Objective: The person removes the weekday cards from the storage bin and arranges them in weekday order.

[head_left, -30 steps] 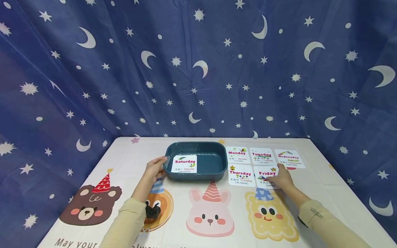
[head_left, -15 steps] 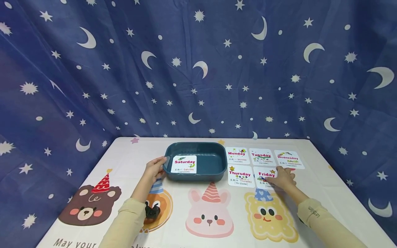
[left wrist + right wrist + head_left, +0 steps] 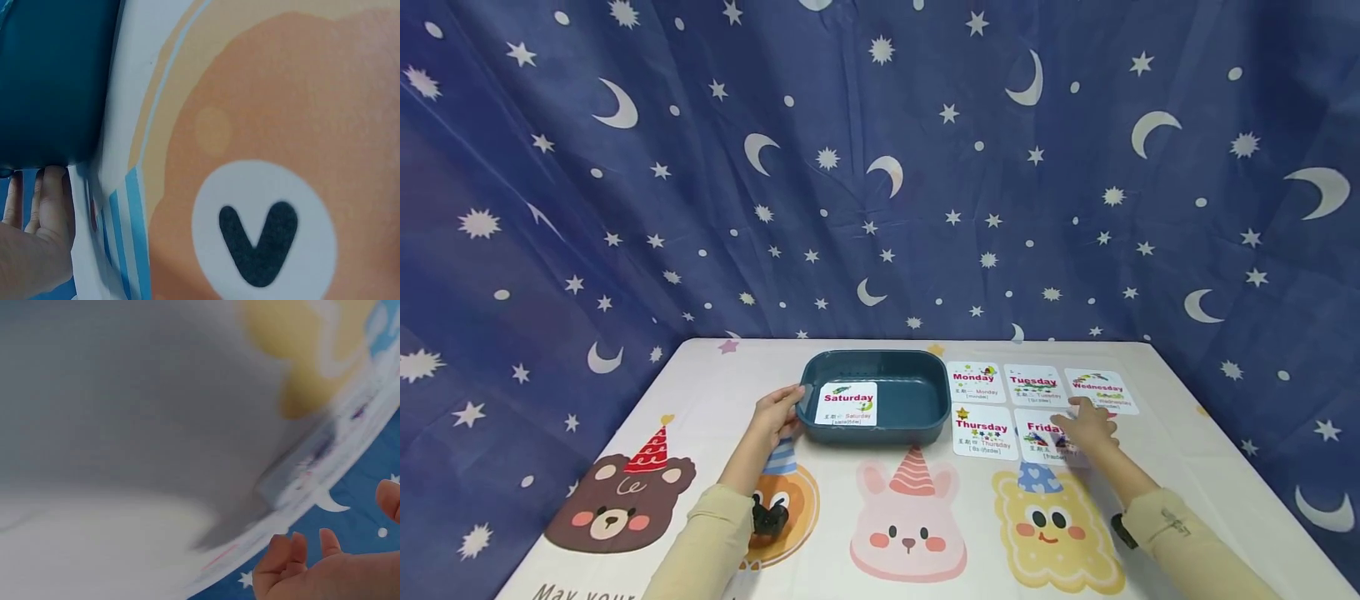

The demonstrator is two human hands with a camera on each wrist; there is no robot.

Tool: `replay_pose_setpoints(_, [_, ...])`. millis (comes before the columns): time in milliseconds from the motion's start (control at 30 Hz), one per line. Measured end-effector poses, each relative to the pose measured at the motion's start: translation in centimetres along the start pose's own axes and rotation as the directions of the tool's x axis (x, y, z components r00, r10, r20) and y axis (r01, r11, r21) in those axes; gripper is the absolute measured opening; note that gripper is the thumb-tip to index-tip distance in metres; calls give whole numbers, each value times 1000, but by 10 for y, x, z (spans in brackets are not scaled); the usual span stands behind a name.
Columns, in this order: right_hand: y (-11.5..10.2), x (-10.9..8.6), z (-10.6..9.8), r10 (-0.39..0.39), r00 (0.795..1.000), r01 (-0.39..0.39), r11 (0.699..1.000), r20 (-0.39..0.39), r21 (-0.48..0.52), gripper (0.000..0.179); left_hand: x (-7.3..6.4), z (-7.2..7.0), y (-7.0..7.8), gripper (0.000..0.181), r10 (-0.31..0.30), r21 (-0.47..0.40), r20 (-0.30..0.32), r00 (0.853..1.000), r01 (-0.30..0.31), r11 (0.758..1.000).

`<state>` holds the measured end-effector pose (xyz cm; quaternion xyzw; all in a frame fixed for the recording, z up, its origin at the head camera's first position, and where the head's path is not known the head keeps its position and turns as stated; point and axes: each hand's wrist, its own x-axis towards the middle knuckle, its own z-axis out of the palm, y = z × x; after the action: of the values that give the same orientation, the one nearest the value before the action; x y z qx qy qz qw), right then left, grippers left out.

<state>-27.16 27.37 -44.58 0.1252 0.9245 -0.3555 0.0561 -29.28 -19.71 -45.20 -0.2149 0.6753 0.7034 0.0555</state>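
Observation:
In the head view my left hand grips the left end of a dark teal plastic bin, thumb at its rim. The left wrist view has the fingers against the bin's end wall. Inside the bin lies a white Saturday card. My right hand hovers over the right part of the Friday card, fingers spread and holding nothing. That card lies face up below the Tuesday card and right of the Thursday card.
A Monday card and a Wednesday card complete the back row, right of the bin. Cartoon animals decorate the white tablecloth. Behind the table hangs a blue star-and-moon curtain.
My right hand has let go of the Friday card, its fingers spreading and drawing slightly right. The card stays on the table. The left hand and the bin have kept their places.

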Motion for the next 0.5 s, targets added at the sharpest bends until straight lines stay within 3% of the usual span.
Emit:
replay_pose_setpoints(200, [-15,-5,3,-84,995,87,994,-48,62,54,-2,1,0,47,2,-8,3,1000,-2,1000])
replay_pose_setpoints(367, [-33,-9,10,-201,976,209,973,-88,97,46,-1,-1,0,46,9,-12,0,1000,-9,1000])
replay_pose_setpoints(500, [-47,-9,15,-245,962,259,959,-123,114,40,-1,0,-1,46,19,-14,9,1000,-19,1000])
